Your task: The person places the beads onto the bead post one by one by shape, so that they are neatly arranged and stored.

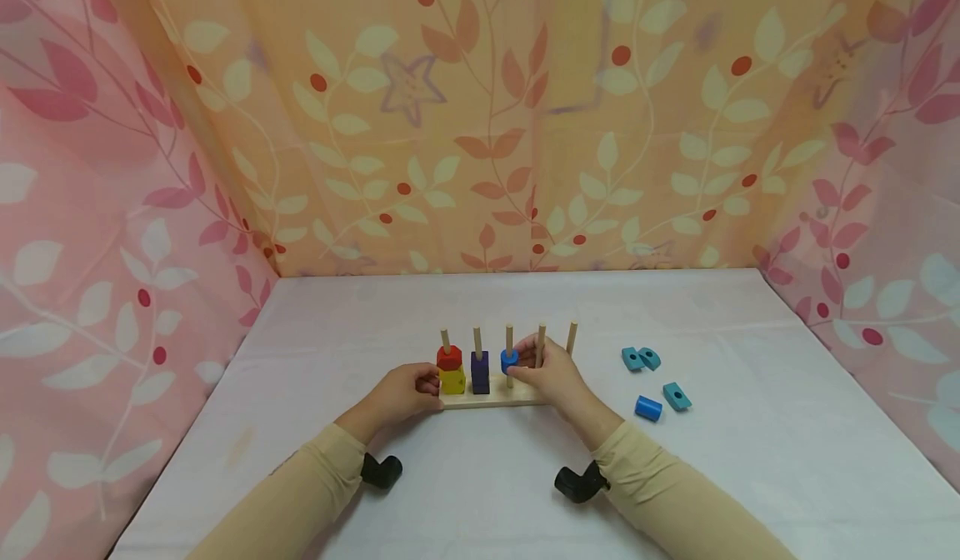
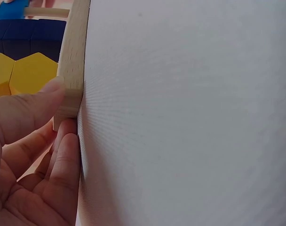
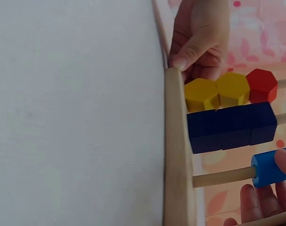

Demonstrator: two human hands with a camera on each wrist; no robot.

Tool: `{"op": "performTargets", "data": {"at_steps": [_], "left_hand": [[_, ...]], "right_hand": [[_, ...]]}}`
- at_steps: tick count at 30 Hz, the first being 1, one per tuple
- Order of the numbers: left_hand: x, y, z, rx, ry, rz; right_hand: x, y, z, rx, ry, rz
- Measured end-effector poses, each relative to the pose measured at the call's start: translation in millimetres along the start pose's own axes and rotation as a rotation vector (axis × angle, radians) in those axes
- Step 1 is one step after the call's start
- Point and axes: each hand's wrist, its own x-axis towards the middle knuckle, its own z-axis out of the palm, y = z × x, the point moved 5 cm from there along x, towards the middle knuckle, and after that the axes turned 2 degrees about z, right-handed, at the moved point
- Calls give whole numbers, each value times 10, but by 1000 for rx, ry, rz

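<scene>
A wooden peg stand (image 1: 491, 399) with several upright pegs sits on the table. My left hand (image 1: 405, 389) grips its left end, thumb on the edge and fingers behind, as the left wrist view shows. With thumb and fingers, my right hand (image 1: 558, 374) pinches a blue cylinder bead (image 3: 261, 170). That bead is threaded on the third peg, above the base. On the first peg two yellow hexagonal beads (image 3: 233, 89) carry a red hexagonal bead (image 3: 262, 85). A stack of dark blue square beads (image 1: 480, 373) fills the lower second peg. The right hand partly hides the two right pegs.
To the right of the stand lie several loose beads: two teal beads (image 1: 641, 359) side by side, another teal bead (image 1: 677, 397) nearer, and a blue cylinder (image 1: 648, 408) on its side. Patterned curtains (image 1: 480, 127) rise behind the white table (image 1: 337, 318) and at both sides.
</scene>
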Motion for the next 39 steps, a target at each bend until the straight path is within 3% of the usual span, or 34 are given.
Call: {"op": "performTargets", "data": {"at_steps": [18,31,39], "left_hand": [[-6,18,-18,11,9,-12],[-18,27,-2,5,8,-5],[-4,21,0,9,6,-11]], "right_hand": [[18,238,77,-75,17,48],[-33,175,51,-81,0,51],[-125,33,-82,-47,-15,-17]]}}
